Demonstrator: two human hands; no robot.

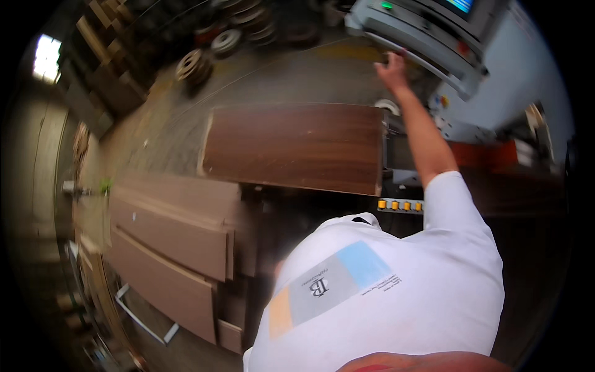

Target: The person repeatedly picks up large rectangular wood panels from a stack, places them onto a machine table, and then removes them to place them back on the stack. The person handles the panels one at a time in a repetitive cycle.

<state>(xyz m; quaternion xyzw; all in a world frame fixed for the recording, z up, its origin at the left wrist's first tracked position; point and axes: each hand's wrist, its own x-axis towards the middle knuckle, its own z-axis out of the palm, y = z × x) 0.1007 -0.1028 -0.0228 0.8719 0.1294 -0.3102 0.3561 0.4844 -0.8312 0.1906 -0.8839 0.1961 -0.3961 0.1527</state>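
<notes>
My right arm stretches up and away, and my right hand (pixel 392 72) is at the edge of a grey machine console (pixel 421 37). Its fingers are loosely bent and apart, with nothing visible in them. The fingertips come close to a pale bar (pixel 418 61) along the console's front; whether they touch it I cannot tell. A dark brown wood-grain panel (pixel 294 147) lies flat to the left of my arm, beside the machine. My left hand is out of sight; only a sliver of skin shows beside my white shirt.
Brown boards (pixel 167 248) are piled at the left. A row of yellow rollers (pixel 400 205) sits by the panel's near right corner. Rolls of edging (pixel 193 65) stand on the floor beyond, near stacked boards (pixel 102 93). A white frame (pixel 145 319) lies at lower left.
</notes>
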